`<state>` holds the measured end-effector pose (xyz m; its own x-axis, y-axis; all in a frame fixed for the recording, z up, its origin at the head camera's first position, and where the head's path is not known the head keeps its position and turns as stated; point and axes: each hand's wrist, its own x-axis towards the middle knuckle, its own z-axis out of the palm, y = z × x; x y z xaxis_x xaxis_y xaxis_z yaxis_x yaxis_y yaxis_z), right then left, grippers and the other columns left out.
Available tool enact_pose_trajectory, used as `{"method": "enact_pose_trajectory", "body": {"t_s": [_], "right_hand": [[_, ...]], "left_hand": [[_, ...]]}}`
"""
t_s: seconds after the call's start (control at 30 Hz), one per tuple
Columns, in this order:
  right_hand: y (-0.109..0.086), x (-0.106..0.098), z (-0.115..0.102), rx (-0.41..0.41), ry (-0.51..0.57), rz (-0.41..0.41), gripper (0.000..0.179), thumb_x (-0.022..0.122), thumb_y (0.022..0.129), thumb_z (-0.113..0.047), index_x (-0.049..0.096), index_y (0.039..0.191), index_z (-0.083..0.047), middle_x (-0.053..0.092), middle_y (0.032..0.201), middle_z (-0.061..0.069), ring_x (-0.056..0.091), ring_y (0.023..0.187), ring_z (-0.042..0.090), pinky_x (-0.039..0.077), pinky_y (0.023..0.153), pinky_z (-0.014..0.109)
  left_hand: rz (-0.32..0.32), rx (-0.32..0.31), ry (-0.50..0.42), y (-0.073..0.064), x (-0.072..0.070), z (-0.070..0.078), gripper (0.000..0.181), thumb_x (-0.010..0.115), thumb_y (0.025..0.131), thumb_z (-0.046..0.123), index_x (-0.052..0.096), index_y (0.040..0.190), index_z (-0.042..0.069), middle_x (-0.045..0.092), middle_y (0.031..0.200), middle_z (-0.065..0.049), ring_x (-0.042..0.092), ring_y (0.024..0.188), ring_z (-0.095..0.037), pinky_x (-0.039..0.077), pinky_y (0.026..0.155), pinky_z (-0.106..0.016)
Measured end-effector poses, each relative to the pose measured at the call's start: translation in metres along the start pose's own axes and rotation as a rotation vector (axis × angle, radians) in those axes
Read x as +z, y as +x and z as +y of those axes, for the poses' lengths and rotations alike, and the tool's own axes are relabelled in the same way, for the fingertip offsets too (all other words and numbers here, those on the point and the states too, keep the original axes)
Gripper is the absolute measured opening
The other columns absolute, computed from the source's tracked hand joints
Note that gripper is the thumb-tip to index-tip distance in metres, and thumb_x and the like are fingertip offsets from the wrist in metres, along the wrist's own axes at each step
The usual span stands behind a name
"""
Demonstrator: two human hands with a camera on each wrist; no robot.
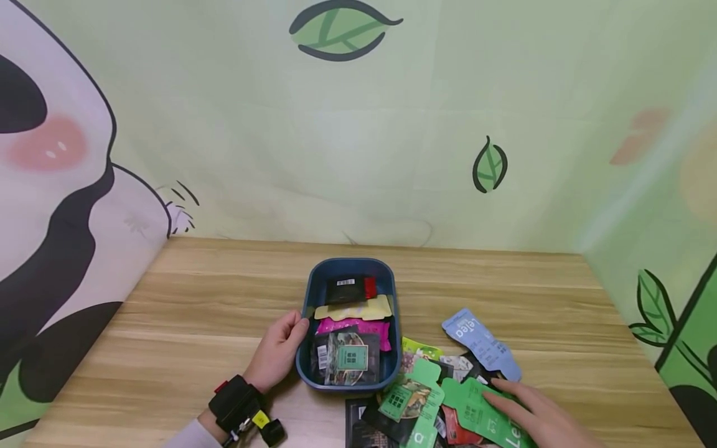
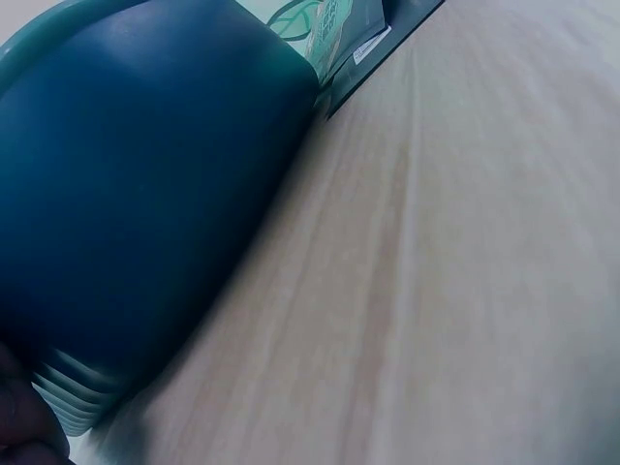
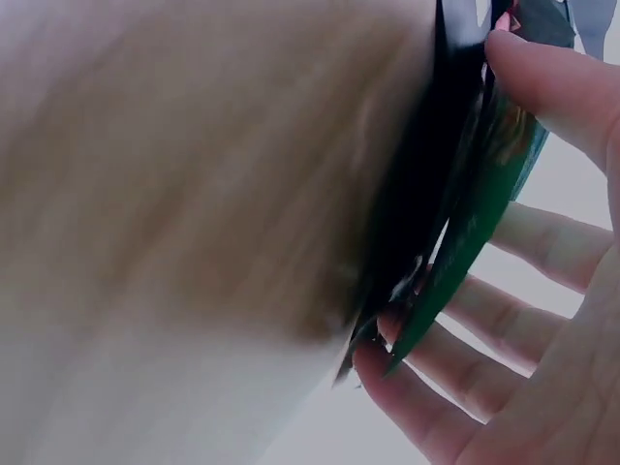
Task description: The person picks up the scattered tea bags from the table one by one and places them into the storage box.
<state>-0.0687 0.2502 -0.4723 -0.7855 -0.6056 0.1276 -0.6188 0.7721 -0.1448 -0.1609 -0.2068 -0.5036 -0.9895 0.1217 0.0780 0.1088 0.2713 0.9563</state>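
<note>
A dark blue plastic bin (image 1: pixel 348 387) stands on the table with several sachets inside. My left hand (image 1: pixel 278 350) grips its left rim; in the left wrist view, the bin's outer wall (image 2: pixel 145 184) fills the upper left, with only a bit of that hand at the edge. To the right of the bin, my right hand (image 1: pixel 540 410) reaches over a heap of packets, straight fingers touching a green packet (image 1: pixel 483 407). The right wrist view shows thumb and fingers spread around the green packet's edge (image 3: pixel 470 237), with dark packets beside it.
Inside the bin lie a black sachet (image 1: pixel 343 291), a yellow one (image 1: pixel 358 309), a pink one (image 1: pixel 383 334) and a dark green-labelled one (image 1: pixel 353 358). A blue packet (image 1: pixel 483 342) and another green packet (image 1: pixel 428 398) lie in the heap. A printed cloth backdrop (image 1: pixel 358 155) rises behind the table (image 1: pixel 224 280).
</note>
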Motion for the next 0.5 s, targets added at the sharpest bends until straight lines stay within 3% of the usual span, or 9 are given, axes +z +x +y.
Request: {"method": "enact_pose_trajectory", "body": {"t_s": [0.23,0.5], "right_hand": [[-0.007,-0.01,0.004,0.068,-0.002,-0.03,0.084,0.064,0.069,-0.077,0.052,0.137,-0.03,0.053,0.134,-0.004,0.057,0.113,0.019,0.052,0.082,0.039],[-0.01,-0.02,0.005,0.094,-0.041,0.042,0.087,0.067,0.064,-0.078,0.055,0.135,-0.03,0.053,0.128,-0.012,0.054,0.11,0.008,0.052,0.079,0.033]], "left_hand": [[0.004,-0.017,-0.008,0.0,0.001,0.001,0.027,0.046,0.103,0.026,0.049,0.082,0.009,0.041,0.068,-0.007,0.045,0.063,-0.018,0.034,0.052,-0.026],[0.008,-0.035,-0.007,0.0,0.001,0.002,0.026,0.046,0.103,0.025,0.05,0.083,0.009,0.042,0.068,-0.007,0.045,0.064,-0.019,0.034,0.052,-0.027]]}}
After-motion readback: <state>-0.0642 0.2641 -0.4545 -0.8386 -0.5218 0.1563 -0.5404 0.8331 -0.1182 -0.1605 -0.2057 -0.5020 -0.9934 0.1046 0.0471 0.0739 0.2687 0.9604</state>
